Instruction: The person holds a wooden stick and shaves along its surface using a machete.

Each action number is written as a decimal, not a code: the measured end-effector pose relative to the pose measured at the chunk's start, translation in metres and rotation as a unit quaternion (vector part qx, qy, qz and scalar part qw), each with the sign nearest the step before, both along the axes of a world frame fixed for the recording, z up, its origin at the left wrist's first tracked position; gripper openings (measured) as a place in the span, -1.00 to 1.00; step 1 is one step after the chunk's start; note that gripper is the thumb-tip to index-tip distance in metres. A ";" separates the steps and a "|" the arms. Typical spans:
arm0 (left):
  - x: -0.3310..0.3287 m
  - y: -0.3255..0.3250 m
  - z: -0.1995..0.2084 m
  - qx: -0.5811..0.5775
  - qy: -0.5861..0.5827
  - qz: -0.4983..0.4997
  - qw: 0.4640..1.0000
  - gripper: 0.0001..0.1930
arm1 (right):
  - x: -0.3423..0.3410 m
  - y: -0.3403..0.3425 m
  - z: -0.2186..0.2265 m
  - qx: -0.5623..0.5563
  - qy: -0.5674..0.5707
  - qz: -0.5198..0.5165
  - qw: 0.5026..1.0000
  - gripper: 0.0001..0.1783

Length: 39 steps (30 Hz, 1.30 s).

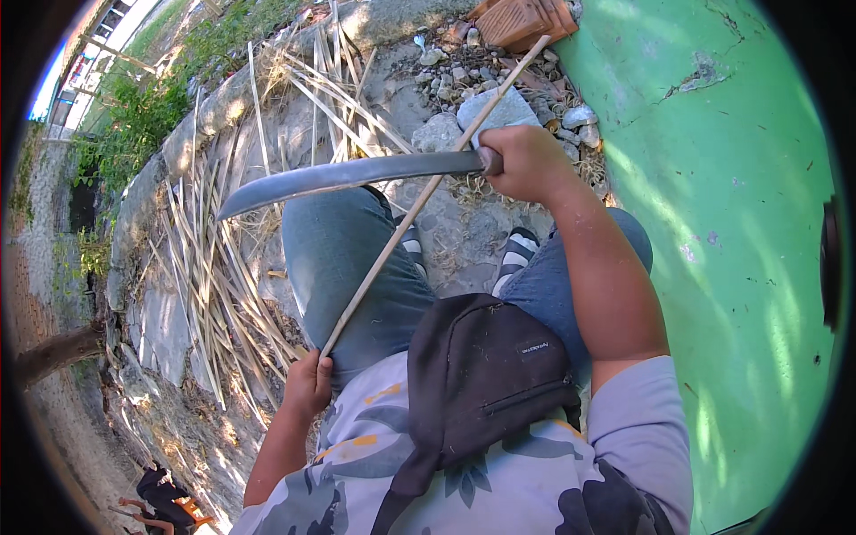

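My right hand (526,165) is closed round the handle of a machete (348,176), whose long curved blade points left across my knees. Slanting beneath the blade is a thin bamboo strip (382,259), which crosses it close to the handle. The strip's near end sits in my left hand (308,382), fingers wrapped round it beside my left thigh. Its far end reaches up past the stones. Whether the blade's edge touches the strip, I cannot tell.
Many cut bamboo strips (214,285) lie in a loose pile on the left. Ahead are rubble stones (455,80) and an orange-brown brick block (522,22). A green wall or floor surface (713,267) spans the right. Another person (160,499) shows at the lower left.
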<state>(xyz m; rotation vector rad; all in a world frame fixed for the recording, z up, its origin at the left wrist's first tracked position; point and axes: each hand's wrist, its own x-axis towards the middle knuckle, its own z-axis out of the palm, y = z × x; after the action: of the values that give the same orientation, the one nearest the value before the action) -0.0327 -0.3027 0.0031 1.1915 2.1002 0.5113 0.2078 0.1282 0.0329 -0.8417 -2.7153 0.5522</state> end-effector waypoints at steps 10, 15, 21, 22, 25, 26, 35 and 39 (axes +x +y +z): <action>0.008 0.000 0.005 -0.028 0.030 0.014 0.999 -0.56 | 0.006 0.014 -0.007 -0.043 0.011 -0.114 0.992 -0.83; 0.002 0.003 0.003 -0.009 0.013 0.001 1.000 -0.56 | 0.002 0.001 -0.001 -0.012 0.014 -0.024 1.000 -0.83; 0.007 0.006 0.004 -0.009 0.019 0.004 1.000 -0.56 | 0.013 0.025 -0.021 -0.086 -0.038 -0.137 0.986 -0.82; 0.008 0.003 0.003 -0.012 0.028 0.005 1.000 -0.56 | 0.011 0.023 -0.021 -0.089 -0.031 -0.150 0.984 -0.81; 0.008 0.002 0.004 -0.006 0.025 0.008 1.000 -0.56 | 0.008 0.016 -0.014 -0.055 0.001 -0.124 0.991 -0.80; 0.008 0.001 0.004 -0.006 0.026 0.004 1.000 -0.56 | 0.006 0.009 -0.010 -0.057 0.000 -0.123 0.991 -0.80; 0.008 0.010 0.012 -0.005 0.011 0.002 1.000 -0.56 | 0.009 0.016 -0.013 -0.072 -0.049 -0.081 0.993 -0.79; 0.012 0.008 0.012 -0.002 0.035 0.007 0.999 -0.58 | 0.005 0.017 -0.015 -0.067 -0.003 -0.135 0.989 -0.79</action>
<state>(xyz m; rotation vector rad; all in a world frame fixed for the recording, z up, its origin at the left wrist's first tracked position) -0.0211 -0.2949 0.0152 1.2078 2.1691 0.4777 0.2131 0.1451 0.0178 -1.2228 -2.5321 0.6764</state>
